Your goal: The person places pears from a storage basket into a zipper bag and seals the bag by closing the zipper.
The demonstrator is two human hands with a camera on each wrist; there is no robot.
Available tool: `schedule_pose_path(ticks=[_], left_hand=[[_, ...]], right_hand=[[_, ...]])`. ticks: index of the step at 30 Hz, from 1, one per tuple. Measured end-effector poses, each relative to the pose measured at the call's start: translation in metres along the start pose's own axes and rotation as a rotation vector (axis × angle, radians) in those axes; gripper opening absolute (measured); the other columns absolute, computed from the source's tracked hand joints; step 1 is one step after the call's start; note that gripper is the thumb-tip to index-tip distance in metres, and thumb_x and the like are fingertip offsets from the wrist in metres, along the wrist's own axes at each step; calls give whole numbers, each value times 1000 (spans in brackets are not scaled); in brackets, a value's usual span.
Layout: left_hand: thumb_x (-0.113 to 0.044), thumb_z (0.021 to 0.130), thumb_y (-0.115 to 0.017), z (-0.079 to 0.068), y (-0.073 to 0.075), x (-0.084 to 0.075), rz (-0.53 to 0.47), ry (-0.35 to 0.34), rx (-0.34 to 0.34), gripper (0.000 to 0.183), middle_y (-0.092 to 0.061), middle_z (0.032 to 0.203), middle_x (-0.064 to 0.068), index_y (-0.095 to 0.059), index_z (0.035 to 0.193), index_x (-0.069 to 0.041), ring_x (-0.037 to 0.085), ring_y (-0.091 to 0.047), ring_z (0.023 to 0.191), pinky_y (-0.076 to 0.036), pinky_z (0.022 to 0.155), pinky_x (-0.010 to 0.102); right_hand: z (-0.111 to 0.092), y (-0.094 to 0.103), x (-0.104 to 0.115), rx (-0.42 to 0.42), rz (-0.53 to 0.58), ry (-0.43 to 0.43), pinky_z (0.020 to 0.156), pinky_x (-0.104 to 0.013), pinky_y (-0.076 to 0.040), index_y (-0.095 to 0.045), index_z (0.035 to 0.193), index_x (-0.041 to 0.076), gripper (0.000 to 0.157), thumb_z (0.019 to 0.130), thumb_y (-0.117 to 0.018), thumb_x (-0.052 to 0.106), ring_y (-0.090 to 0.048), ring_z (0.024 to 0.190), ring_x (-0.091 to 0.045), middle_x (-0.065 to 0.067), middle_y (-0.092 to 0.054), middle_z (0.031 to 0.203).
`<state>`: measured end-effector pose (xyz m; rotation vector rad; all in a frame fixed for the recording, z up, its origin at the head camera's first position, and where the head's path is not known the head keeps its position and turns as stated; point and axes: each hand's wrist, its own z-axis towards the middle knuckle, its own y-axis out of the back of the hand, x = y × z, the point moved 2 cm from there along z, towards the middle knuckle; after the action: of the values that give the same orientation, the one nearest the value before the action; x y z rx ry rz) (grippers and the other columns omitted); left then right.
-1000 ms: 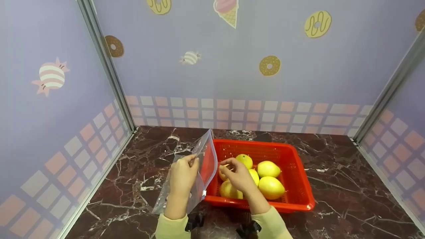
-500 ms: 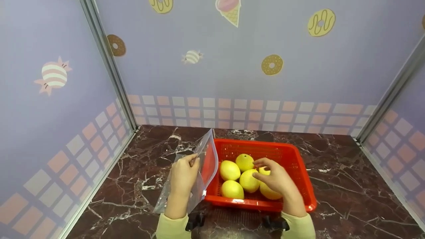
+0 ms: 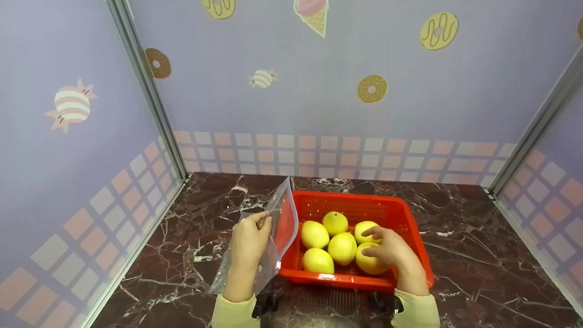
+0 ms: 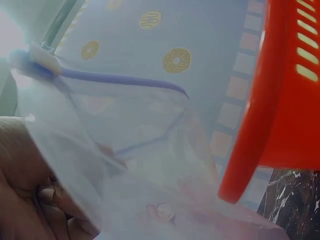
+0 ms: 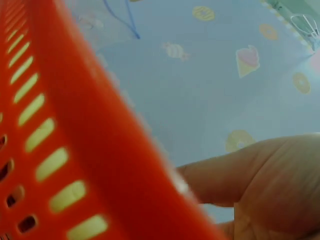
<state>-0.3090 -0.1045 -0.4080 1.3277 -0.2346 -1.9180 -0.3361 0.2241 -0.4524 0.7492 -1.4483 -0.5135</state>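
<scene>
In the head view my left hand pinches the upper side of a clear zip bag, holding its mouth spread toward the basket. The bag's purple zip edge and white slider also show in the left wrist view. Several yellow lemons lie in a red plastic basket. My right hand reaches into the basket's right side, thumb and fingers spread over the front right lemon. Its fingertips overlap the lemon behind as well. In the right wrist view the basket wall hides the fingertips.
A dark red marbled tabletop lies under the basket and bag. Purple printed panels close off the back and both sides, meeting at metal corner posts.
My right hand has moved right across the basket, from the left lemons to those on the right, and lowered toward them. The left hand keeps its hold on the bag.
</scene>
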Motion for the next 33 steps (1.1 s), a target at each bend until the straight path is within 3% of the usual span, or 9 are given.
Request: schedule_pose_path(ticks=[8,16,23,33], left_hand=[[-13,90,-73,0,2,-1,-11,12,13,21,-56,63,-1,-80,109,-5,16,-49,61,-47,59,35],[-14,91,-72,0,3,-2,-14,24,33,23,-50,59,-5,-80,110,-5,13,-43,55,-42,55,31],[-13,91,-72,0,1,0,-7,13,44,23,-49,59,-5,-79,110,-3,12,-41,54,-42,55,31],[-14,90,-72,0,1,0,14,15,26,22,-60,64,0,-80,109,-5,17,-52,62,-50,62,38]], right_hand=[[3,-5,-5,28,-66,-72,100,-56,-48,-68,124,3,56,73,-86,12,-64,107,-35,-24,-69,118],[1,-12,-5,131,-169,-19,101,-55,-48,-64,134,7,68,70,-86,14,-62,98,-29,-15,-72,109],[0,-15,-5,155,-237,-12,92,-49,-50,-63,124,11,62,65,-83,9,-59,90,-27,-10,-68,101],[1,-13,-7,150,-192,-6,80,-38,-46,-66,116,13,57,62,-81,6,-54,84,-24,-6,-67,95]])
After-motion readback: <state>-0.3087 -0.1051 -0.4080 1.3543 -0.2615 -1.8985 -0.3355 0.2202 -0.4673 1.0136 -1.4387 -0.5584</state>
